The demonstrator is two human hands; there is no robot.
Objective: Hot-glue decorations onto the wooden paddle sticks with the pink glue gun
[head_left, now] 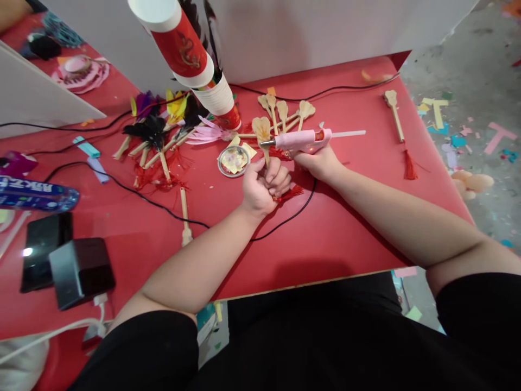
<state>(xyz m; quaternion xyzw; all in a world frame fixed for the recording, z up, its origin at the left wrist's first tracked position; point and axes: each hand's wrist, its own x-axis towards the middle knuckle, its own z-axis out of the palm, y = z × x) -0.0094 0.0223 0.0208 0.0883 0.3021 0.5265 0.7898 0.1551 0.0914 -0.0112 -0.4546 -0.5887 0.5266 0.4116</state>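
My left hand (266, 184) is closed round the handle of a small wooden fan-shaped stick (261, 127), its broad head upward and a red tassel (292, 193) hanging out below the fist. In my right hand (319, 163) is a pink hot glue gun (303, 140), with a white glue stick (350, 133) poking from its back. The metal nozzle touches or nearly touches the wooden head; I cannot tell which. Just left of my left hand lies a round clear-rimmed dish (233, 161) of small pale pieces. Behind the glue gun lie several similar wooden sticks (282, 110).
Feather-topped sticks (148, 136) with red tassels are piled at the left. Stacked paper cups (183, 49) stand behind. A black cord (150, 202) crosses the red table (366, 217). A dark power bank (82, 272) lies at left, one tasselled stick (394, 117) at right.
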